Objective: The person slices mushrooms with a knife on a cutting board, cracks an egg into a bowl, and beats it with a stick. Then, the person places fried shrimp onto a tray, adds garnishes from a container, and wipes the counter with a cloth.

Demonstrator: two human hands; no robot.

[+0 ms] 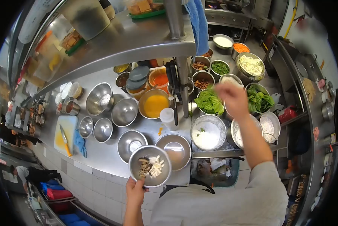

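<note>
Two bare hands are busy at the metal counter, and from where I stand the left hand has a steel bowl gripped by its near rim, fingers beneath and thumb above. That bowl hangs at the counter's near edge, overlapping my view of a larger metal bowl; whether they touch, I can't tell. Inside sit brown mushroom pieces beside a heap of white strips. The right hand is stretched out over the containers to the right, too blurred for me to tell whether it is closed on anything. Around it stand bright green leaves, darker leaves, pale shreds and chopped greens. White powder fills a basin nearer the person. Well off to the left, a knife lies on a cutting board, a blue cloth just beside it.
</note>
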